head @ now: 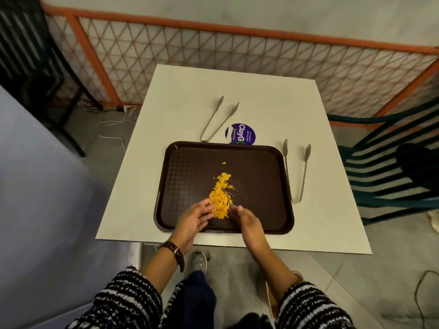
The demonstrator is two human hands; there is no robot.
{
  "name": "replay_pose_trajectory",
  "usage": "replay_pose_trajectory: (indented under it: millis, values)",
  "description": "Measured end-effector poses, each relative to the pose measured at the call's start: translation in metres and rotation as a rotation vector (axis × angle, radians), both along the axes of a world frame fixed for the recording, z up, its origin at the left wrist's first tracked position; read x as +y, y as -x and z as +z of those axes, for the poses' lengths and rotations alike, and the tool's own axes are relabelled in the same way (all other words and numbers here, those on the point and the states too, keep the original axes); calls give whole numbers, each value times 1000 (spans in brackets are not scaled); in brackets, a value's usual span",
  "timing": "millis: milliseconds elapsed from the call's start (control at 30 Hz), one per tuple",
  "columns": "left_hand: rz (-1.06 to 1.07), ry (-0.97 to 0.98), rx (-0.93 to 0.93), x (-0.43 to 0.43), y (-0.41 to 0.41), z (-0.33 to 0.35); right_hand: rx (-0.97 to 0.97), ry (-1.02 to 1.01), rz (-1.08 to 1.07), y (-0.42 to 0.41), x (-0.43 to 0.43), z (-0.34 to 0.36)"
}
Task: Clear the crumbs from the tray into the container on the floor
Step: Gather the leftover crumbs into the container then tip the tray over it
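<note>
A dark brown tray point(261, 176) lies on the white table. A heap of yellow crumbs point(221, 197) runs down its middle toward the near edge, with one stray crumb point(223, 163) farther back. My left hand point(193, 220) lies on the tray with straight fingers touching the left side of the heap's near end. On the heap's right side is my right hand point(248, 222), also with relaxed fingers. The two hands flank the crumbs. Low between my arms, an orange-edged object point(271, 302) shows on the floor; I cannot tell whether it is the container.
Two metal tongs lie on the table, one point(217, 119) behind the tray and one point(298, 172) to its right. A purple round lid point(242, 135) sits at the tray's far edge. An orange mesh fence point(237, 55) stands behind, a dark green chair point(389, 167) at right.
</note>
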State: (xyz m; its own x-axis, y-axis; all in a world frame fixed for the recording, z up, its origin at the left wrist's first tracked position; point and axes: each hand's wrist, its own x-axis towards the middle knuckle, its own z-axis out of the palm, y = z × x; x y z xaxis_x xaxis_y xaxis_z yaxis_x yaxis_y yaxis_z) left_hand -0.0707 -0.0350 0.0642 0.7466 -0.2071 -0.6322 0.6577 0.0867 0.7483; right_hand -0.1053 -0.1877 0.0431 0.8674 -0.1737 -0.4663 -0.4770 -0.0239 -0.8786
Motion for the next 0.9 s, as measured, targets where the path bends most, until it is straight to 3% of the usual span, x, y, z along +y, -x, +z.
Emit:
replay_pose_trajectory:
  millis: [267,567,900]
  values:
    - [-19,-3,43,0,-47,-10,-48,245,112,-57,-8,-13]
    - [91,-38,119,9,-57,-18,-201,537,537,-151,-32,-51]
    - [242,-89,149,20,-49,-30,-339,793,790,-199,-32,-84]
